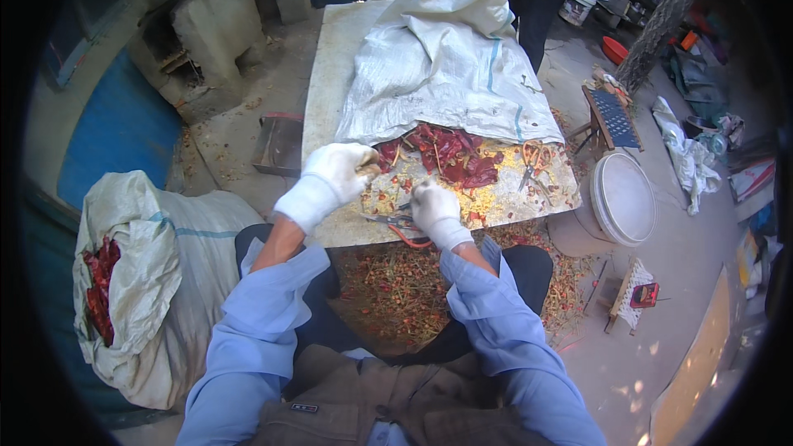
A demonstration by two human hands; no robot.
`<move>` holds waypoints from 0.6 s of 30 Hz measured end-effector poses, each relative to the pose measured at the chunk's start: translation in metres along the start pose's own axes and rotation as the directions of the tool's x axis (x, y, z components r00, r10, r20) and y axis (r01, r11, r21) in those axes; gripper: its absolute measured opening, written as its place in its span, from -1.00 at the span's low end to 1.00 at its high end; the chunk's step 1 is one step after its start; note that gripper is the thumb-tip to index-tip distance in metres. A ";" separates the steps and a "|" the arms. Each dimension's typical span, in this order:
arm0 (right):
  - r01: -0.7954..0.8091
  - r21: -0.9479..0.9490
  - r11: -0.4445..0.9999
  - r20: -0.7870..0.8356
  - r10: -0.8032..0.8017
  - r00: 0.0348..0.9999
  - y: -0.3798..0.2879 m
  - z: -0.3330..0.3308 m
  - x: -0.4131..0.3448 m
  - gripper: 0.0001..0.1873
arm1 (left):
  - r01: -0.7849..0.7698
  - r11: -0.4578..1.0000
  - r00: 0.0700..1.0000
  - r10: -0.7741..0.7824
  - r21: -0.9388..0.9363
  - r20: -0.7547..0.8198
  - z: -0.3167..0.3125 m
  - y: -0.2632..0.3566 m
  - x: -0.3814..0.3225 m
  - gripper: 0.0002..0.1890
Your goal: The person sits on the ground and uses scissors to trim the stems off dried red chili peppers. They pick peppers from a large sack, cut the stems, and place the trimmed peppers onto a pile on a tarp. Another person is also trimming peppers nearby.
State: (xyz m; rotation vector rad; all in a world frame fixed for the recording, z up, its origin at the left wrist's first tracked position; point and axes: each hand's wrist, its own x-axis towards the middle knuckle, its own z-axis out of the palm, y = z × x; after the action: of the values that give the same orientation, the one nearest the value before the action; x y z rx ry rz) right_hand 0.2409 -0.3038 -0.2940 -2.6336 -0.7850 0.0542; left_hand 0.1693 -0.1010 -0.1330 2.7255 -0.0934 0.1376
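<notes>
White gloves cover both of my hands. My left hand is raised over the table's front left part, its fingers curled at the edge of the dried red chili pile; whether it holds anything is unclear. My right hand is low over the table's front edge, fingers bent, beside scissors with red handles that lie partly under or next to it. Its fingertips are hidden. Orange-handled scissors lie on the table to the right of the chilies, among yellow seeds and stem bits. A white woven sack covers the pile's back.
A sack with red chilies in its mouth stands at the left. Stems and chili bits cover the ground between my legs. To the right are a lidded bucket, a small stool and a tree trunk. A person stands behind the table.
</notes>
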 end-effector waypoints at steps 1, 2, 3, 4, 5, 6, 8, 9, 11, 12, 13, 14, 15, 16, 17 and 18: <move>-0.061 0.044 0.997 -0.073 0.064 0.995 0.006 -0.005 0.007 -0.79 | -0.007 1.000 0.998 0.006 0.006 0.062 0.012 -0.003 0.010 -0.71; -0.190 0.078 0.979 -0.079 0.196 0.977 0.015 -0.010 0.016 -0.77 | -0.025 1.000 0.996 0.024 0.006 0.087 0.023 -0.005 0.016 -0.70; -0.254 0.061 0.965 -0.130 0.260 0.957 0.024 -0.016 0.027 -0.71 | -0.029 1.000 0.991 0.027 0.010 0.129 0.033 -0.007 0.021 -0.70; -0.297 0.057 0.953 -0.182 0.302 0.936 0.034 -0.021 0.036 -0.67 | -0.037 0.999 0.989 0.033 0.023 0.145 0.041 -0.008 0.026 -0.70; -0.329 0.081 0.941 -0.244 0.339 0.909 0.043 -0.024 0.045 -0.63 | -0.039 0.998 0.986 0.032 0.039 0.166 0.050 -0.009 0.029 -0.71; -0.348 0.076 0.934 -0.254 0.356 0.899 0.050 -0.026 0.055 -0.59 | -0.031 0.998 0.980 0.019 0.056 0.198 0.057 -0.011 0.030 -0.71; -0.398 0.106 0.911 -0.250 0.412 0.876 0.060 -0.025 0.073 -0.48 | -0.028 0.997 0.976 0.010 0.078 0.219 0.068 -0.015 0.029 -0.72; -0.390 0.099 0.915 -0.254 0.402 0.880 0.063 -0.023 0.080 -0.47 | -0.021 0.996 0.972 0.000 0.090 0.236 0.073 -0.017 0.027 -0.72; -0.398 0.085 0.913 -0.241 0.407 0.881 0.066 -0.017 0.092 -0.47 | -0.024 0.997 0.971 0.006 0.073 0.241 0.080 -0.023 0.021 -0.75; -0.401 0.059 0.914 -0.221 0.404 0.888 0.064 -0.013 0.097 -0.49 | -0.033 0.995 0.967 0.008 0.097 0.253 0.082 -0.026 0.018 -0.76; -0.385 0.047 0.922 -0.216 0.386 0.897 0.063 -0.009 0.100 -0.52 | -0.031 0.991 0.960 -0.007 0.130 0.281 0.083 -0.030 0.016 -0.76; -0.376 0.043 0.926 -0.207 0.376 0.903 0.061 -0.006 0.103 -0.56 | -0.031 0.991 0.959 -0.006 0.129 0.283 0.084 -0.032 0.015 -0.78; -0.386 0.039 0.922 -0.188 0.386 0.903 0.059 -0.004 0.104 -0.60 | -0.042 0.993 0.966 0.012 0.110 0.258 0.084 -0.034 0.015 -0.77; -0.339 0.049 0.939 -0.154 0.343 0.927 0.055 -0.001 0.104 -0.63 | -0.046 0.994 0.970 0.021 0.097 0.244 0.084 -0.036 0.015 -0.77; -0.306 0.062 0.950 -0.125 0.311 0.942 0.051 0.003 0.103 -0.65 | -0.050 0.995 0.972 0.029 0.085 0.232 0.084 -0.037 0.016 -0.77; -0.288 0.098 0.953 -0.099 0.297 0.950 0.045 0.008 0.099 -0.71 | -0.045 0.995 0.973 0.023 0.091 0.229 0.084 -0.038 0.017 -0.77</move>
State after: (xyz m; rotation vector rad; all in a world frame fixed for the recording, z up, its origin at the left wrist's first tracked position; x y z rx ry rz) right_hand 0.3465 -0.2829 -0.3109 -2.6260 -0.3422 0.0183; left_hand 0.1963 -0.1005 -0.2228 2.8262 -0.2036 -0.1668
